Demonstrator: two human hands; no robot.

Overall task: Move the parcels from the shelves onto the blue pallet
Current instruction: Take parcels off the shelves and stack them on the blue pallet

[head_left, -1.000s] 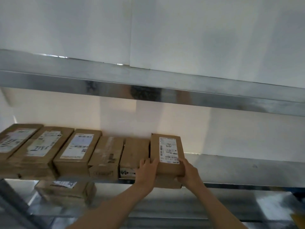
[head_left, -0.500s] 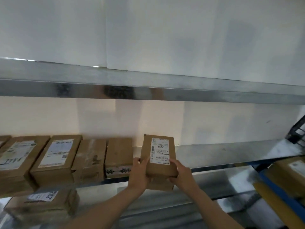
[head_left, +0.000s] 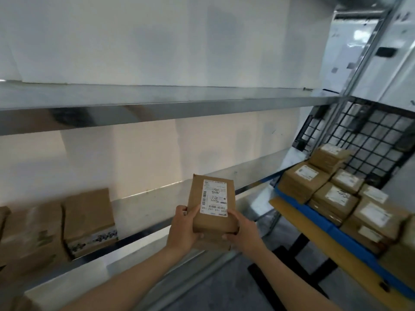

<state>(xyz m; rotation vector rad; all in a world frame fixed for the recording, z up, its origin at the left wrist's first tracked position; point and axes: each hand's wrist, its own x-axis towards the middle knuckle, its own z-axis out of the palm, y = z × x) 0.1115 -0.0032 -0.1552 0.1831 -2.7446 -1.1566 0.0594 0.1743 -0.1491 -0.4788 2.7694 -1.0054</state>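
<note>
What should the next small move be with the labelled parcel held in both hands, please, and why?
Probably swing the labelled parcel to the right, toward the blue pallet: the left hand and right hand grip it clear of the shelf, and the pallet, with parcels stacked on it, stands on that side.

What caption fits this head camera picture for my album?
Left hand and right hand hold a labelled parcel before the metal shelf, with the blue pallet at right.

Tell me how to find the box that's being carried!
Look at the long metal shelf. Just in front of its edge, one brown parcel is held up in the air. The other shelf parcels sit at the left; only this one is lifted, its white label facing you.
</note>
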